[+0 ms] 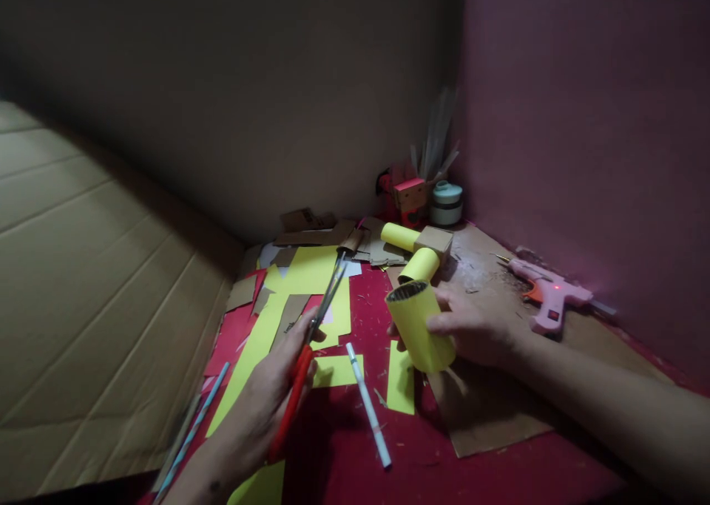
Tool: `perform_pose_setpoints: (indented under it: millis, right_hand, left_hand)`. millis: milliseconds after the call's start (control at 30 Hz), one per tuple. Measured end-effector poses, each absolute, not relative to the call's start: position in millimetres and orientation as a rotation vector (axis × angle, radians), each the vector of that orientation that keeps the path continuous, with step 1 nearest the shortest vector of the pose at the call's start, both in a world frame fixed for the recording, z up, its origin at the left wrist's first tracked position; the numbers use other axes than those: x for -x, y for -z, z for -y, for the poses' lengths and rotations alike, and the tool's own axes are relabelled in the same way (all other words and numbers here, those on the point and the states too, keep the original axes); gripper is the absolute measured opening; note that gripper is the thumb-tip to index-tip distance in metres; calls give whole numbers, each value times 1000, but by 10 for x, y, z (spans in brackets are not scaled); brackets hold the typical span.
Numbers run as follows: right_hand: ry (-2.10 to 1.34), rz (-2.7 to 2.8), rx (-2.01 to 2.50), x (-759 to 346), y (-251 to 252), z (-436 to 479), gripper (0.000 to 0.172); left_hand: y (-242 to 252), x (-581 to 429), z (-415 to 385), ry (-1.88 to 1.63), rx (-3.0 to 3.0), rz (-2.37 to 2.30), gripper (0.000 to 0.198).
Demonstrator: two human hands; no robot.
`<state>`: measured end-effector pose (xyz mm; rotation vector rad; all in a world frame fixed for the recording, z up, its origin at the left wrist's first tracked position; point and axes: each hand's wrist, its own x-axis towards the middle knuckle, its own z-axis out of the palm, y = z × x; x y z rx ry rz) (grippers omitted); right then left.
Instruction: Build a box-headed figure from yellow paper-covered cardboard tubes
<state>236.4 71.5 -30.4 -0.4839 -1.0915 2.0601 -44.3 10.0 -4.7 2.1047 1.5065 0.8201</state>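
In my left hand I grip a pair of scissors with red handles, blades pointing up and away. My right hand is wrapped around a yellow paper-covered tube, tilted so that its dark open end faces me. Just beyond the tube, a brown cardboard box lies with two narrower yellow tubes against it, one of them this yellow roll. Between my hands, a white pen rests on the red tabletop, close to small yellow paper strips.
A pink glue gun with a red light lies on the right on a cardboard sheet. Yellow paper and cardboard scraps spread across the left and back. A lidded pot stands in the back corner. Large cardboard leans at left.
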Motion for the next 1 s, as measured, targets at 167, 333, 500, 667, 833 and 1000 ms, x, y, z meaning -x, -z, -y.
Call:
perform_pose_setpoints:
  millis: [167,333,500,667,833,1000]
  right_hand:
    - [-2085,753,584,-2310,252,-679,41]
    - [-2181,522,622,-2285,230,-703,44]
    - [-2221,448,649,-2270,305,-761,35]
    - [-2289,383,573,-2271,344,-813,28]
    - [-2325,405,538,-2280,393,-838,31]
    - [-2347,420,538,-2283,391,-827,30]
  left_hand:
    - [102,478,-134,-810,-1831,-1553,40]
    - [59,448,-153,-746,-1767,-1610,39]
    - [41,412,-162,-731,-1765,-1680,46]
    - [57,438,-191,-704,-1903,-1670,41]
    - [73,448,-193,-681,-1971,-1669,43]
    - [110,502,-183,-646,-1956,-1663,40]
